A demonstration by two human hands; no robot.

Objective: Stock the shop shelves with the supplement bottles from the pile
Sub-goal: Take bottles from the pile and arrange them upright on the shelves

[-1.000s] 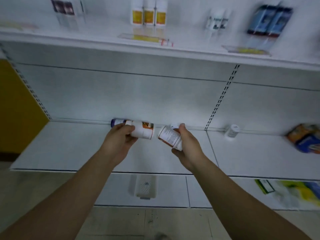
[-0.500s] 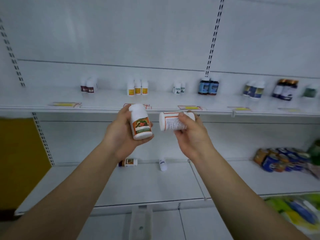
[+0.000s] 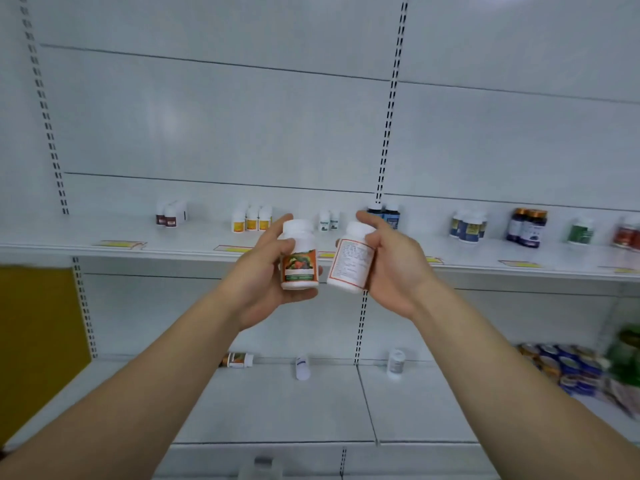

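Two white plastic supplement bottles are held up in front of the upper shelf (image 3: 194,249), caps upward. The left bottle (image 3: 299,255) stands nearly upright, its long axis vertical, its orange-and-green fruit label facing the camera. The right bottle (image 3: 352,258) leans slightly, cap tipped to the right, showing a white panel of fine print inside an orange border. The left hand (image 3: 258,284) reaches up with palm turned inward, its grip clamped around the left bottle, thumb across the front. The right hand (image 3: 398,268) mirrors it, its grip wrapped around the right bottle from the side. Both bottles are smooth cylinders with rounded white caps. Three more bottles sit on the lower shelf (image 3: 277,407).
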